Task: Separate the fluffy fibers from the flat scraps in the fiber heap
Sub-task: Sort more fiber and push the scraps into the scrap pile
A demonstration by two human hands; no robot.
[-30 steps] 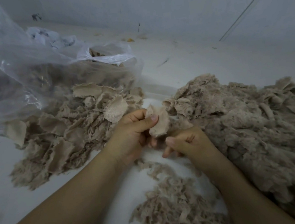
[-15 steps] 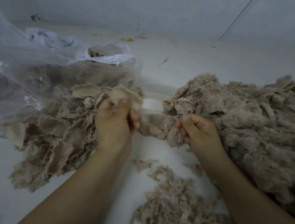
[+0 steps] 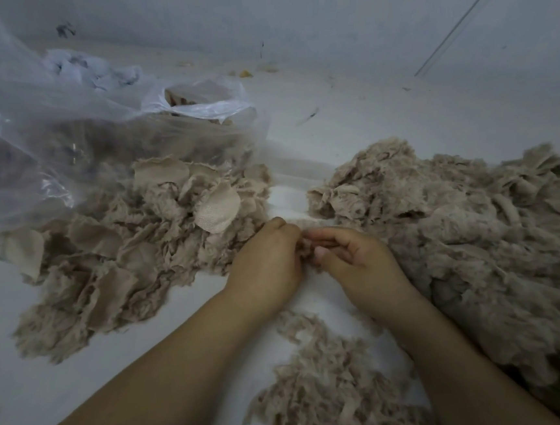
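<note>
Work surface (image 3: 349,131): pale white-grey, continuous across the whole view, running back to a plain wall of the same tone at the far edge; a thin straight line (image 3: 468,14) crosses the wall diagonally at upper right. Small dark and yellowish specks (image 3: 246,74) lie along the far edge of the surface. Fiber heap (image 3: 476,229): the largest mass, beige and fluffy, occupying the right side and extending out of view at right and bottom. Clear plastic bag (image 3: 44,131): crumpled, at upper left, mouth toward the centre; beige material of the same colour shows through its wall and at the opening, and a white crumpled mass (image 3: 90,68) lies just behind it. Pile of flat scraps (image 3: 122,246): spread directly in front of the bag mouth, left of centre, with 1 rounded woven piece (image 3: 217,209) lying on top at its right edge. Small loose pile (image 3: 328,387): shredded tufts at bottom centre, between the 2 forearms. Left hand (image 3: 266,264) and right hand (image 3: 353,256): meeting between the scrap pile and the heap, fingers of both curled inward, pinching 1 small beige tuft (image 3: 307,247) between them at the heap's near left edge.
</note>
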